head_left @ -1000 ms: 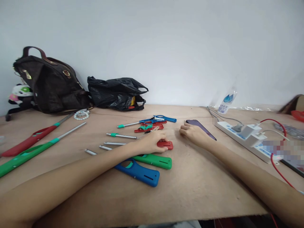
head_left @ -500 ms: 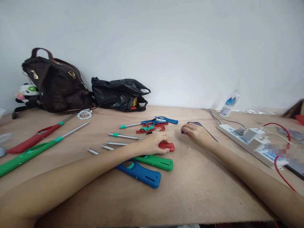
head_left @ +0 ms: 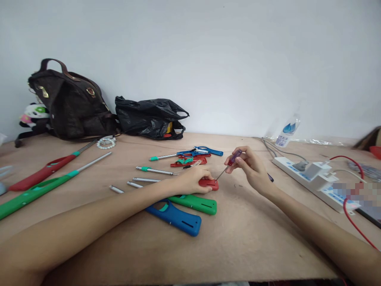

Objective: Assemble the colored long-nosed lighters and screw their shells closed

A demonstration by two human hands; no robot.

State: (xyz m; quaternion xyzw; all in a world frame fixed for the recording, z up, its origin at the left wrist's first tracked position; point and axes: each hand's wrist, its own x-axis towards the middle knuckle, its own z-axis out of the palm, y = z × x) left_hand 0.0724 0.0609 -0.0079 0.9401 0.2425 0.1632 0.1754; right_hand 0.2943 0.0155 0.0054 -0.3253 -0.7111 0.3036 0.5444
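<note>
My left hand [head_left: 193, 180] is closed over a red lighter [head_left: 212, 184], pressing it to the table; its handle end shows past my fingers. In my right hand [head_left: 251, 169] is a small screwdriver [head_left: 234, 158] with a purple-red handle, held tilted, its tip at the small hole near the end of the red handle. Nearer to me lie a green lighter [head_left: 198, 202] and a blue lighter [head_left: 178, 218], partly under my left forearm. Tiny screws [head_left: 238, 185] lie right of the red lighter. Beyond my left hand are opened lighter parts [head_left: 190, 159] and a metal tube [head_left: 153, 171].
A red long lighter [head_left: 44, 172] and a green one [head_left: 38, 190] lie at the left. Behind stand a dark backpack [head_left: 74, 107] and a black plastic bag [head_left: 145, 117], with a bead bracelet [head_left: 106, 143] in front. A power strip [head_left: 315, 182] with cables lies at the right.
My right hand has come up from the table beside the phone-like dark object and turned, bringing the screwdriver tip onto the red lighter. My left hand has stayed in place.
</note>
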